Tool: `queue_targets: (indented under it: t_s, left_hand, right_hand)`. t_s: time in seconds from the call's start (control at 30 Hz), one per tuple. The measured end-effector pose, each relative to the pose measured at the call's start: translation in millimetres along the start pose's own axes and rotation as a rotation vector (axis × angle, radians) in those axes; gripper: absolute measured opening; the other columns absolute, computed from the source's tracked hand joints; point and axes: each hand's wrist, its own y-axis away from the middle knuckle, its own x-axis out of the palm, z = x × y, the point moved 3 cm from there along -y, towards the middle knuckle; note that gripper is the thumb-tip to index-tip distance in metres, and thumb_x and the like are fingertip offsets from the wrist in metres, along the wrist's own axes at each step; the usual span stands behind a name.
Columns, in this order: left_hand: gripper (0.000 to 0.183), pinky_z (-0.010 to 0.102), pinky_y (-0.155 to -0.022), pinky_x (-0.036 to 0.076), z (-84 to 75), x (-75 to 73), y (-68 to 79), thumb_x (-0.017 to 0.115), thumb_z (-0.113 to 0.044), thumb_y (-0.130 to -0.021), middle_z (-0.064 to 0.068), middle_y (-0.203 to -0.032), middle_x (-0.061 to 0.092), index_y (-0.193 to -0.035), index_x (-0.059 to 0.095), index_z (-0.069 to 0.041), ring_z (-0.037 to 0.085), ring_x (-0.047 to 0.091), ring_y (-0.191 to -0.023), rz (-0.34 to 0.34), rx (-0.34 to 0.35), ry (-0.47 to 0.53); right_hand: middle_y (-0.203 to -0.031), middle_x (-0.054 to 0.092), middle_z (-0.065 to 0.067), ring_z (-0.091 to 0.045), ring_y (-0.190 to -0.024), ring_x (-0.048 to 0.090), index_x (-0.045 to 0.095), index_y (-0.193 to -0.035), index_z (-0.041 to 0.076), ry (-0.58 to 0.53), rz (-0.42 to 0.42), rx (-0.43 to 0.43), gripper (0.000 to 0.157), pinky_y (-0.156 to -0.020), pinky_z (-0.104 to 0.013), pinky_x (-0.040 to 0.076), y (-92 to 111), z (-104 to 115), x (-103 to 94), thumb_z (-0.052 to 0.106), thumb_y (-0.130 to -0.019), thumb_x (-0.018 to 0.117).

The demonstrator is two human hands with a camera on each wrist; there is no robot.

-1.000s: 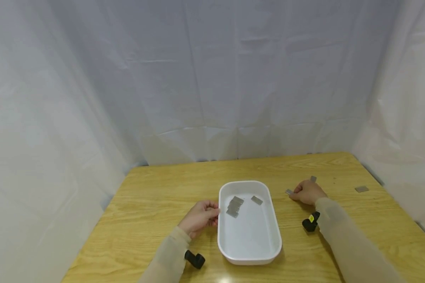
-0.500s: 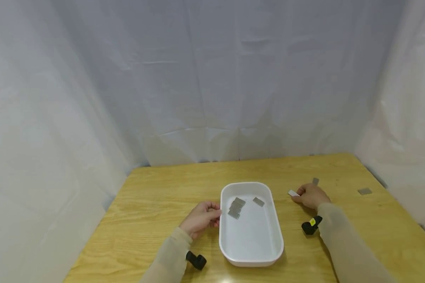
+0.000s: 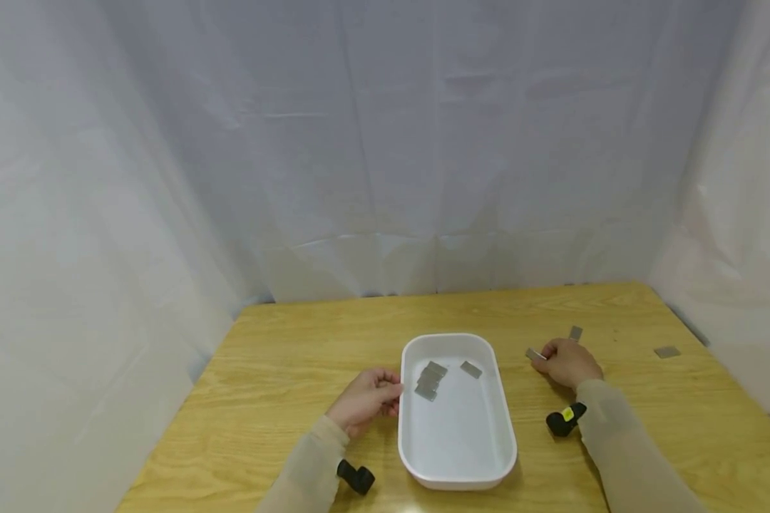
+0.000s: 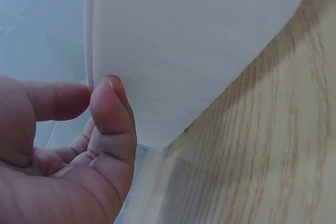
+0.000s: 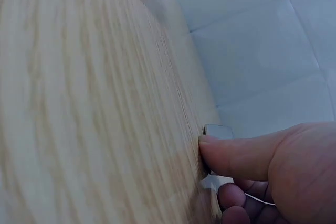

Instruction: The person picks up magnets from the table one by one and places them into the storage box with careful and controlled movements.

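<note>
Pinching a shiny rectangular plate (image 5: pixel 219 130), right fingers (image 5: pixel 233 158) curl; left fingers (image 4: pixel 111 111) grip a smooth round-cornered tray (image 3: pixel 458 434).

Tray (image 3: pixel 465 427): showing you plain white beside your left hand (image 3: pixel 364 399)
Pinched plate (image 3: pixel 532 353): showing silver-grey in your right hand (image 3: pixel 567 365)
Loose plates (image 3: pixel 666 352): looking grey, beyond and right of that hand
Table (image 3: pixel 263 399): displaying yellow-brown wood grain beneath your hands
Sleeves (image 3: pixel 629 449): showing plain beige behind them
Wrist cameras (image 3: pixel 356 477): looking black, the right wearing a yellow patch (image 3: pixel 567 414)
Curtain (image 3: pixel 423 142): showing pale grey-white beyond your hands
</note>
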Motion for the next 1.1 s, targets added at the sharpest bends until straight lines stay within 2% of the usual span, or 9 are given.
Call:
queue_targets:
  t_s: [0.27,0.63,0.9,1.1]
  left_hand:
    - [0.028,0.023,-0.06,0.048,0.7,0.0,1.2,0.053,-0.003,-0.096,0.014,-0.088,0.057,-0.114,0.046,0.017,0.014,0.056,-0.069,0.006,0.012,0.007]
    - [0.026,0.024,-0.059,0.048,0.3,0.8,1.8,0.053,-0.002,-0.096,0.011,-0.083,0.057,-0.113,0.047,0.017,0.014,0.056,-0.067,-0.006,0.01,0.001]
    - [0.027,0.024,-0.06,0.049,-1.9,1.0,1.4,0.054,-0.003,-0.096,0.012,-0.083,0.059,-0.114,0.047,0.016,0.014,0.056,-0.067,-0.017,0.001,-0.007]
    - [0.027,0.024,-0.06,0.049,-3.5,1.8,2.0,0.053,-0.003,-0.096,0.014,-0.085,0.059,-0.115,0.047,0.016,0.014,0.056,-0.067,-0.012,-0.007,-0.01]
  right_hand:
    - [-0.09,0.061,-0.009,-0.024,-0.075,0.051,0.064,-0.092,0.007,-0.022,-0.035,0.001,0.02,-0.063,-0.034,0.04,-0.2,4.6,2.9,0.026,-0.088,0.068]
    - [-0.092,0.06,-0.012,-0.026,-0.08,0.052,0.062,-0.093,0.004,-0.066,-0.047,0.023,0.026,-0.067,-0.038,0.042,3.2,6.2,0.3,0.03,-0.091,0.065]
    - [-0.087,0.059,-0.009,-0.023,-0.075,0.051,0.061,-0.091,0.005,-0.092,-0.081,-0.008,0.028,-0.063,-0.034,0.041,1.8,9.3,1.6,0.033,-0.093,0.062]
    - [-0.103,0.061,-0.021,-0.032,-0.089,0.058,0.06,-0.106,0.0,-0.089,-0.104,-0.057,0.033,-0.074,-0.046,0.047,-1.4,7.6,5.2,0.03,-0.092,0.062]
